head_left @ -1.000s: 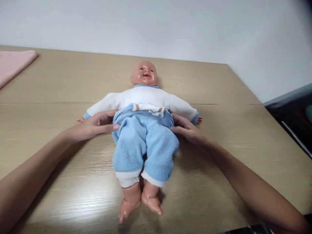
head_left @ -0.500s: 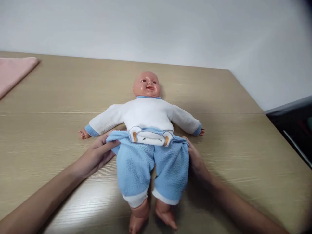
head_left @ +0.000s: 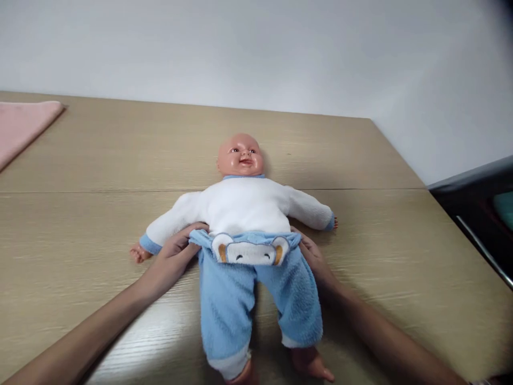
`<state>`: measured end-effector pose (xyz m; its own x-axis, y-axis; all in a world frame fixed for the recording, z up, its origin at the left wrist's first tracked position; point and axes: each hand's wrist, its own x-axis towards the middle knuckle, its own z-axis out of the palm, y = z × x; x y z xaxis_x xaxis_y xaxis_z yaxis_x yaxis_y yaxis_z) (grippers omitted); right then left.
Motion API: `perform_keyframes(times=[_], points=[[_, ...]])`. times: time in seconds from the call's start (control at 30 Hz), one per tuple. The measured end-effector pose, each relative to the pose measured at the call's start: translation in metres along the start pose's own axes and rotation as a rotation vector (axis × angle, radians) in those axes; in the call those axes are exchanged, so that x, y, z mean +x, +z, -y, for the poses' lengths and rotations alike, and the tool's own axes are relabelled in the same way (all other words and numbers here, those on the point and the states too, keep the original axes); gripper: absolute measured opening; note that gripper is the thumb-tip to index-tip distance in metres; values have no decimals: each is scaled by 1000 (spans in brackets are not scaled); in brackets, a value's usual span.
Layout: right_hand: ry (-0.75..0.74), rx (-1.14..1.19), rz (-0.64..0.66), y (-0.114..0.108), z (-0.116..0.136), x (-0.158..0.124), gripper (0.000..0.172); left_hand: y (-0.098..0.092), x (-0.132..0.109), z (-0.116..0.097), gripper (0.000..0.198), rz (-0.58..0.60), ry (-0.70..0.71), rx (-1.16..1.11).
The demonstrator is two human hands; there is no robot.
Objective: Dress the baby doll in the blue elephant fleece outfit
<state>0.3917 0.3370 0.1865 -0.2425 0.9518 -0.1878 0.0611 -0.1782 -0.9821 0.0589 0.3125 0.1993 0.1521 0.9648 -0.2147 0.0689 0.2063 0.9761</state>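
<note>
both hands (head_left: 172, 256) (head_left: 315, 256) pinch pants (head_left: 256, 289) waistband; doll (head_left: 240, 208) supine, head away.

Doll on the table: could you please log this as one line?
left hand: grips blue trousers waistband | right hand: grips waistband, other side | doll: supine on table | pink cloth: far left

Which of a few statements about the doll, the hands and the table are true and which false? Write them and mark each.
The doll lies face up on the wooden table. True.
The left hand grips the waistband of the blue trousers. True.
The doll wears a red top. False: its top is white.
The right hand lies far from the doll. False: it holds the waistband's other side.
A pink cloth lies at the table's far left edge. True.
</note>
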Motion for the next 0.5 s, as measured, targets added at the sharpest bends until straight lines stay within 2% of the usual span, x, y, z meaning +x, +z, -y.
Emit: perform_keyframes(times=[0.13,0.27,0.37,0.5], points=[[38,78,-4,6,12,1,45,-3,5,8,44,16,107,-32],[-102,-13,100,-5,12,4,42,-9,9,11,50,112,160,-97],[-235,-161,235,-21,14,8,41,-22,8,3,42,187,138,-52],[-431,-436,412,-39,24,12,34,-39,4,-6,25,410,100,147]])
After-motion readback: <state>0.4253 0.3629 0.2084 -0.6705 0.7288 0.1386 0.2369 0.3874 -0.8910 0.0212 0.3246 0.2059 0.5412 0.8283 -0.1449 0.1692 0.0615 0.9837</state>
